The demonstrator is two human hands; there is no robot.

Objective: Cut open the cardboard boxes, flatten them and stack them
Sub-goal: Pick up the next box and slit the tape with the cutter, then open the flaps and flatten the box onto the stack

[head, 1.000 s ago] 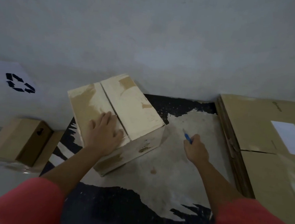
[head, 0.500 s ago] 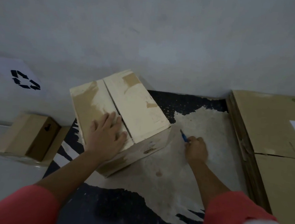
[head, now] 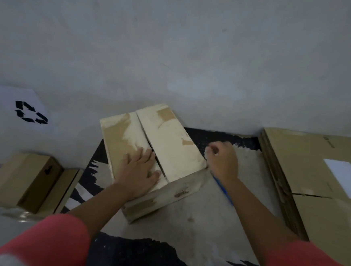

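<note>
My left hand point(head: 140, 170) lies flat, fingers spread, pressing on the pale, scuffed rectangular cardboard box point(head: 158, 152). Its two top flaps meet at a straight seam just beside my fingertips, with torn brown patches on the chalky surface. My right hand point(head: 223, 159) is fisted around a thin blue cutter point(head: 223, 190) at the box's right edge. Beyond that hand lies a stack of smooth flattened brown cardboard point(head: 305, 174); under both hands is a worn black-and-tan mat point(head: 201, 225).

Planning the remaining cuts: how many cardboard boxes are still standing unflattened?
2. One box sits mid-surface under the left hand; one smaller box lies on its side far left. Others may be out of frame.
</note>
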